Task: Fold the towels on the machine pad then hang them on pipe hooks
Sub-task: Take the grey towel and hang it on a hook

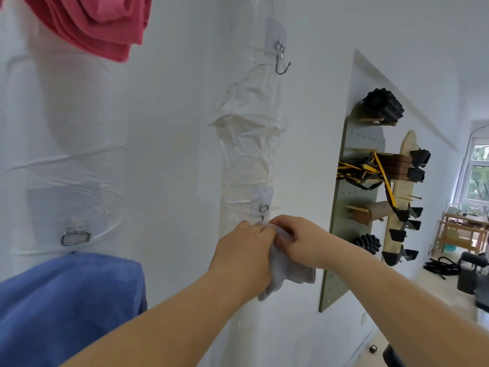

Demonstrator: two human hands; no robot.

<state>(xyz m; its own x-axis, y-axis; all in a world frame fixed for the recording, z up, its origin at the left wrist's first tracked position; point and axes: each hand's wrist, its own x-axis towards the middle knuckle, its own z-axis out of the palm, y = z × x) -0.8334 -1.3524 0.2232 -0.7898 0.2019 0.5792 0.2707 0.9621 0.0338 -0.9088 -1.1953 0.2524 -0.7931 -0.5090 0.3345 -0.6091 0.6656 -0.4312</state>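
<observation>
A small folded white towel [287, 271] hangs between my hands against the taped white pipe [248, 160]. My left hand [242, 254] grips its left side and my right hand [296, 239] pinches its top edge just under the lower metal hook [263, 208]. That hook's tip is hidden behind my fingers. A higher hook [281, 58] on the same pipe is bare. A red towel [98, 22] hangs at the top left, and a blue towel [68, 303] hangs under another hook [75, 237] on the wider left pipe.
To the right, a grey pegboard [352, 207] and a wooden board [402, 207] carry black rollers, straps and blocks. Further right are a window [479, 176], wooden tables [460, 229] and black equipment on the floor [473, 276].
</observation>
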